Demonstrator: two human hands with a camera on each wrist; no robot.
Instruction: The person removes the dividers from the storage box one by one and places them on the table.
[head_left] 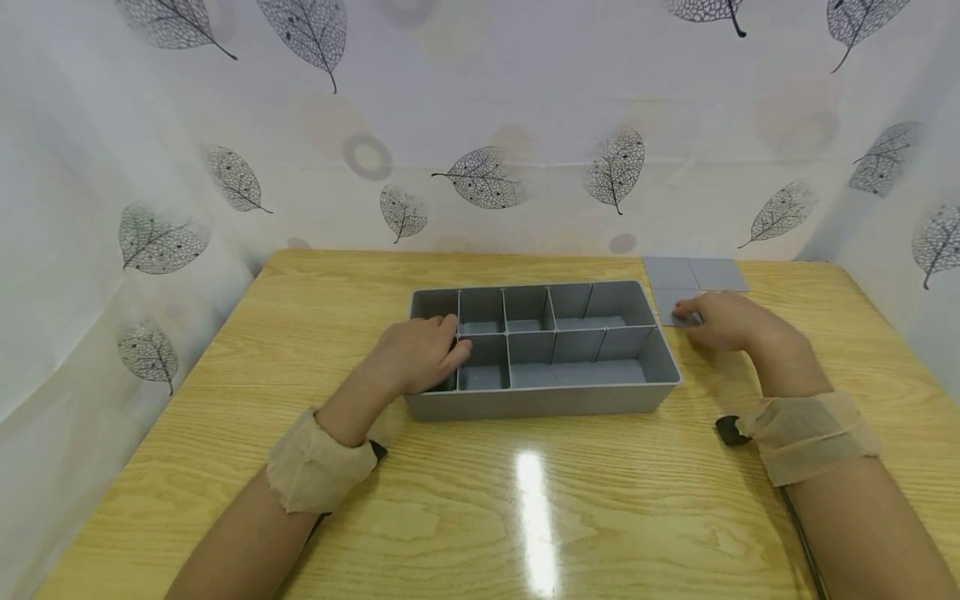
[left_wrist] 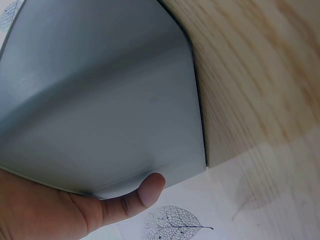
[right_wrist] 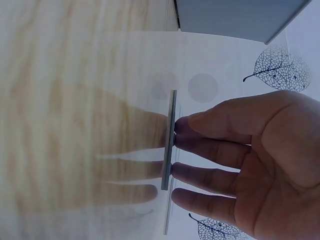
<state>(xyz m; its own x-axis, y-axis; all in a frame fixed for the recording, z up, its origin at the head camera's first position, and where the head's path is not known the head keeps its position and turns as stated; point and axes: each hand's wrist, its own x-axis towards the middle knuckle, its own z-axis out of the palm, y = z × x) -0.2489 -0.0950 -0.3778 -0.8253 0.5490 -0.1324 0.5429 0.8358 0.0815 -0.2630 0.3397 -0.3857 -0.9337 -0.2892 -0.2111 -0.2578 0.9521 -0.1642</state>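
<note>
A long grey divided box [head_left: 543, 402] stands on the table, split by thin walls into several compartments. My left hand [head_left: 420, 354] grips its left end, fingers over the compartment there and fingertips at the first divider. In the left wrist view a finger [left_wrist: 135, 200] lies along the rim of the box [left_wrist: 110, 120]; the other fingers are hidden. My right hand [head_left: 731, 321] is beyond the box's right end, fingertips on a thin flat grey square plate [head_left: 663, 308]. In the right wrist view that plate [right_wrist: 169, 145] shows edge-on, with loosely extended fingers [right_wrist: 207, 176] touching it.
More grey square plates [head_left: 717, 273] lie side by side at the table's back right. The wooden table [head_left: 465, 500] ends at a leaf-patterned curtain [head_left: 525, 108]. A dark cable [head_left: 802, 533] runs along my right forearm.
</note>
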